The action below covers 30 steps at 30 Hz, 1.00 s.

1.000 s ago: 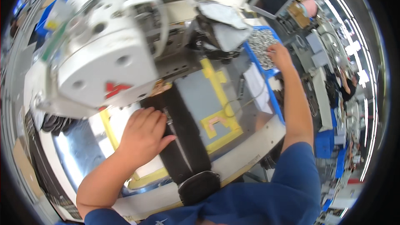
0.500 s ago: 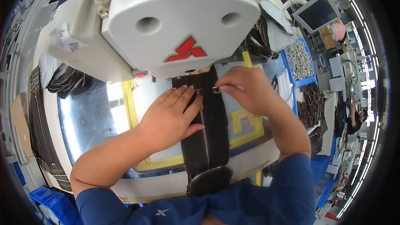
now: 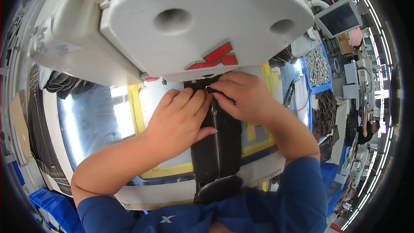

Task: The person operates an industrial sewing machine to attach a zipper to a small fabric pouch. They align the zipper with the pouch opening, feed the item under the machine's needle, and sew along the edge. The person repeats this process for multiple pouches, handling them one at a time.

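A long black fabric strip (image 3: 230, 146) with a metal zipper (image 3: 217, 144) down its middle lies beneath the white head of a sewing machine (image 3: 181, 51). My left hand (image 3: 174, 123) rests on its left side, fingers stretched out, thumb near the zipper teeth. From the right, my right hand (image 3: 246, 97) pinches a small metal ring or buckle (image 3: 208, 89) with a dark strap on it. It sits at the zipper's upper end, close to my left fingertips. The zipper slider (image 3: 214, 110) shows just below. My fingers partly hide the small piece.
The machine head overhangs close above both hands. Yellow tape (image 3: 170, 170) borders the work plate. On the right are a dark hand tool (image 3: 290, 93), a blue bin (image 3: 322, 87) of metal rings, brown pieces (image 3: 324, 114) and a monitor (image 3: 339, 18). Dark zippered pieces (image 3: 64, 84) lie at left.
My right hand has moved left with the small metal piece, from beside the fabric's right edge to the zipper's upper end. My left hand stays on the fabric. The machine head appears larger and nearer.
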Motion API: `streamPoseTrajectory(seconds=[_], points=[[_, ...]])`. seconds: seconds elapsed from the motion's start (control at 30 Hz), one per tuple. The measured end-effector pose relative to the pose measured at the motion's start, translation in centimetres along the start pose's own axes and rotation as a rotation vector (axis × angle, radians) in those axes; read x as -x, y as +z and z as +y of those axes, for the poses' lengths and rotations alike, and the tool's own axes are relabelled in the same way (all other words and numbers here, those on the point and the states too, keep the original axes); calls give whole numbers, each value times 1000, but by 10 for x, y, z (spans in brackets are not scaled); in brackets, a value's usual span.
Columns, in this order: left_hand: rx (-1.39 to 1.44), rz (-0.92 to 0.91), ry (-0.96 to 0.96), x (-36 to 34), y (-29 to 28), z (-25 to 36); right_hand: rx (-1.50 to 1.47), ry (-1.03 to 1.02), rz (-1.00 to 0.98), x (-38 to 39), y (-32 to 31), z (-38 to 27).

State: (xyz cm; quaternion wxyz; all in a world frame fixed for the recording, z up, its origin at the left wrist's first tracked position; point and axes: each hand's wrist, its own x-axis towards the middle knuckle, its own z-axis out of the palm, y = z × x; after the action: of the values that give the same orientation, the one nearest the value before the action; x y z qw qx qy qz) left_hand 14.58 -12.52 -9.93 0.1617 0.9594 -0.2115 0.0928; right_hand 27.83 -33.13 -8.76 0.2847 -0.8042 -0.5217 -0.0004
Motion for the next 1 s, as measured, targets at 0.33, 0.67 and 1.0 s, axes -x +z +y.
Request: streamPoseTrajectory(seconds=[0.33, 0.67, 1.0], points=[[-106, -37, 5, -4, 0, 0, 108, 133, -204, -29, -7, 2], [-22, -44, -20, -13, -7, -4, 144, 153, -144, -28, -7, 4], [77, -51, -66, -15, -8, -7, 185, -62, 16, 15, 9, 6]])
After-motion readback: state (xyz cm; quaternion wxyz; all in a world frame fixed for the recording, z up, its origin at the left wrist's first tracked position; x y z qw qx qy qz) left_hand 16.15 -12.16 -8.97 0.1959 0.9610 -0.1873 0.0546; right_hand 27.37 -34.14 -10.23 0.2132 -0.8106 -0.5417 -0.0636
